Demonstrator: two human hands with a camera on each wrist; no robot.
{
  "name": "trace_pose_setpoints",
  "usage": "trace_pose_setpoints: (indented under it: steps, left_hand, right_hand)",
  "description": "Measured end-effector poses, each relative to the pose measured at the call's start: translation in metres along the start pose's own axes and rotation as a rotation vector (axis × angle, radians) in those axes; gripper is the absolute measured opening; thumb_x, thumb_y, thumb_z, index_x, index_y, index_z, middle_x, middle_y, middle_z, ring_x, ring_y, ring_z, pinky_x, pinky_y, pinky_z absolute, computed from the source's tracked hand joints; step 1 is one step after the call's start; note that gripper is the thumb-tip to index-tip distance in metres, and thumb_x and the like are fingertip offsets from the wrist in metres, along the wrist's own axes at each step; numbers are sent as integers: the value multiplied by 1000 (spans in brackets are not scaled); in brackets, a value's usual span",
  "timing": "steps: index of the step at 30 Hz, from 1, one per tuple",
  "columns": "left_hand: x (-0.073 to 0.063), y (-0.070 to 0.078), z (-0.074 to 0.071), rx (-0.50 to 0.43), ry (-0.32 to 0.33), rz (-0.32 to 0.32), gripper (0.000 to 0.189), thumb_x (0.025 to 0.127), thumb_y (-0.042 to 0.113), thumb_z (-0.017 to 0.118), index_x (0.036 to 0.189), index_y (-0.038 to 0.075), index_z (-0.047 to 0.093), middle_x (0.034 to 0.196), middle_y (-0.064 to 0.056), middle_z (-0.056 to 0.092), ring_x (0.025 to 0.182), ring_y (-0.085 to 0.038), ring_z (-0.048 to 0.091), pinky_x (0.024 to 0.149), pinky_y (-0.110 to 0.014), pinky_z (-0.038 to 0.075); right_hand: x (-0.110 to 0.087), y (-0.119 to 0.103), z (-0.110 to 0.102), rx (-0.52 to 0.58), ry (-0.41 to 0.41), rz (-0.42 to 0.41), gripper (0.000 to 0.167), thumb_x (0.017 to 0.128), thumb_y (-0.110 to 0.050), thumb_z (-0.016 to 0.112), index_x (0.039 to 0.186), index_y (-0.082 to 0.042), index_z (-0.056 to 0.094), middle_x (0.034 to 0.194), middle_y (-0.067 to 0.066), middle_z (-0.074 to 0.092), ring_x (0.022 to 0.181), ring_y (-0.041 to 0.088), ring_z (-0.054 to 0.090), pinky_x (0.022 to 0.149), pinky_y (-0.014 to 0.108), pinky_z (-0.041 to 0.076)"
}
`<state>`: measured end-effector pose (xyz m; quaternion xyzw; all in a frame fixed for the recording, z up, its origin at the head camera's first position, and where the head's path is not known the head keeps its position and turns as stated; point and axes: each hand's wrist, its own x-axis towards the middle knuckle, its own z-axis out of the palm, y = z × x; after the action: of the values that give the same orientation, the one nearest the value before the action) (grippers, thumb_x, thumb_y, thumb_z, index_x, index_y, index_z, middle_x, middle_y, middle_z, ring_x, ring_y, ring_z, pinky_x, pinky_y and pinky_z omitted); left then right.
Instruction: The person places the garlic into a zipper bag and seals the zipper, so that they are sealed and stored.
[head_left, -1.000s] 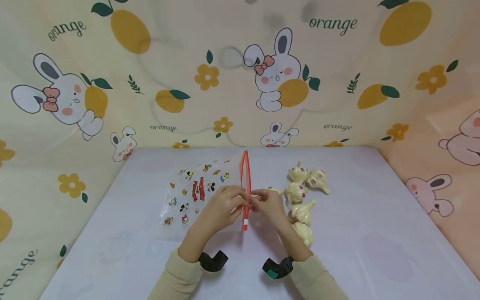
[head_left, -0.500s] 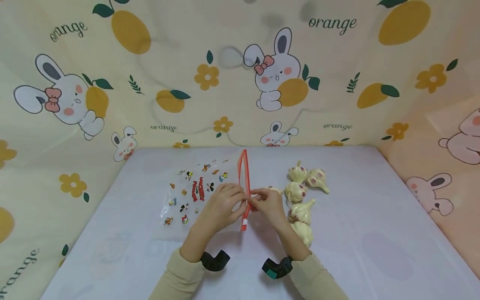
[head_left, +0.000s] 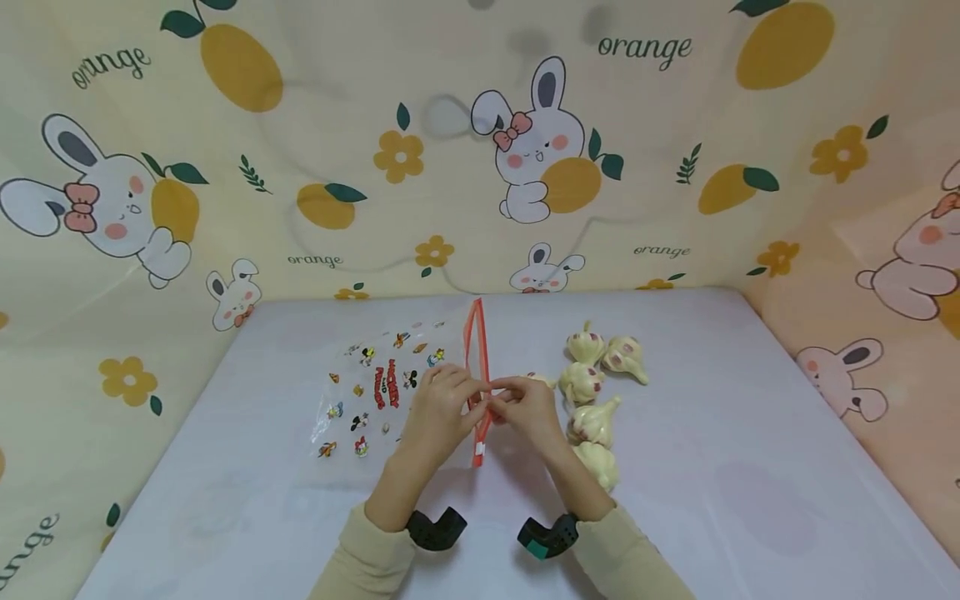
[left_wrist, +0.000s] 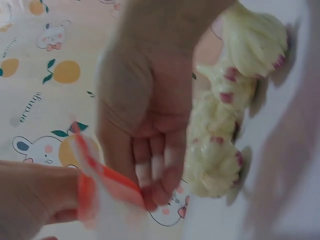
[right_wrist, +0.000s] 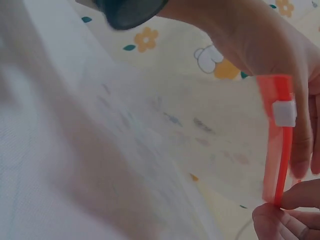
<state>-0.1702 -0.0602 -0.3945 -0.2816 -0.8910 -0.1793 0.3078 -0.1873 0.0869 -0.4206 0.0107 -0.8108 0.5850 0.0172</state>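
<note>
A clear zip bag (head_left: 348,417) printed with small cartoon figures lies on the left of the table, its red zip edge (head_left: 482,333) pointing right. My left hand (head_left: 442,417) pinches this edge near its middle, from the bag side. From the right, my right hand (head_left: 528,412) pinches it too, its fingertips close against the left ones. A slim gap shows between the two red strips beyond my fingers. At the near end of the zip sits a white slider (right_wrist: 284,113). In the left wrist view the red edge runs between both hands.
Several garlic bulbs (head_left: 594,423) lie in a loose group just right of my right hand, one partly hidden behind it. A patterned cloth (head_left: 360,150) stands behind the pale table (head_left: 720,467) and at its sides. Dark camera bands sit on both wrists.
The head view has turned slightly, so everything sits a little farther left. Both hands stay on the red edge, with the fingertips drawn slightly closer together.
</note>
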Motion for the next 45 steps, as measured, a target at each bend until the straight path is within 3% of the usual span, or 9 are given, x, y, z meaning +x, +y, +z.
trace_pose_setpoints:
  steps: [4,7,11,15,19,25,34,39,45]
  left_hand:
    - [-2,1,-2,-39,-22,-28,18,72,12,84,88,13,74,83,3,69,92,-16,63,92,-41,53]
    - [-2,2,-3,-68,-17,-102,24,70,9,84,91,12,75,90,0,68,93,-19,64,89,-39,54]
    - [0,4,-8,-128,5,-299,31,69,8,84,99,10,73,90,-4,68,86,-19,65,74,-33,57]
    - [2,4,-16,-221,-13,-506,39,72,10,82,108,7,68,88,-6,66,80,-19,64,63,-27,53]
    - [3,1,-22,-314,-55,-619,36,75,10,79,109,3,66,82,-10,67,72,-16,63,60,-22,49]
    - [4,-7,-32,-388,-77,-701,23,79,7,70,101,2,70,80,-9,72,70,-15,65,60,-18,51]
    - [4,-16,-47,-382,105,-744,17,83,4,64,97,-3,68,84,-17,73,70,-22,70,57,-10,48]
    - [3,-22,-52,-580,76,-798,17,89,6,62,104,-4,64,89,-21,72,72,-24,73,57,-10,54]
    - [4,-27,-53,-760,21,-865,18,91,8,63,105,-4,63,94,-25,72,67,-10,68,64,-13,58]
  right_hand:
    - [-2,-1,2,3,-7,12,22,81,3,67,102,8,71,76,25,72,53,10,66,53,23,58]
    - [-3,-3,2,-14,-8,14,21,81,2,69,101,7,71,75,24,72,53,8,65,52,20,56]
    - [-4,-3,2,-26,3,-2,21,80,3,70,101,7,71,75,24,72,52,7,64,52,21,57]
    - [-4,-5,2,-23,8,-10,22,79,4,70,101,8,70,75,25,71,52,9,65,52,24,58]
    - [-5,-7,2,-30,16,-3,22,79,4,70,101,7,70,75,25,72,52,12,66,52,24,58]
    - [-5,-8,2,-32,23,-15,22,79,4,70,101,7,71,75,24,72,54,17,67,52,23,58]
    - [-8,-12,-4,-2,29,22,24,79,4,67,103,8,70,76,25,72,51,10,65,53,25,59]
    - [-9,-15,-7,8,37,28,24,79,2,68,103,8,70,75,25,71,48,5,63,52,26,60]
    - [-7,-17,-11,55,-5,60,23,84,-3,69,104,8,69,76,24,72,49,2,62,55,25,60]
